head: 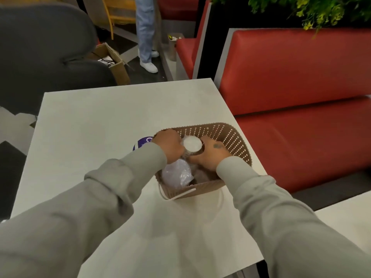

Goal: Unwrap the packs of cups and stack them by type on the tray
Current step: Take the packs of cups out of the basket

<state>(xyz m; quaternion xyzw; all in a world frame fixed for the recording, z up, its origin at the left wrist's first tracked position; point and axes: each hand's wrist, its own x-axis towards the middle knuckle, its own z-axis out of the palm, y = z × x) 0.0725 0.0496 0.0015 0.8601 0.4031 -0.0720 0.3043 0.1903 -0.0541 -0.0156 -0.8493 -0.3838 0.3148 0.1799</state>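
Unwrapping stage: early, by my judgement; no bare cups stand stacked anywhere that shows.
Pack in hand: a pack of cups stands upright at mid-frame inside the tray, white round top facing the camera, clear film apparently still round its lower part.
Left hand: the left hand has its fingers curled against the pack's left side, grasping it.
Right hand: the right hand clasps the pack from the right, thumb near the rim.
Second pack: a second wrapped pack lies in the tray's near corner, just below the hands, film still closed over it.
Purple item: a purple object sits on the table just left of the tray, mostly hidden by the left sleeve; I cannot tell whether it is another pack.
Done: packs gathered in the tray.
Left: strip the film from both packs, sort the cups by type, stack them in the tray.
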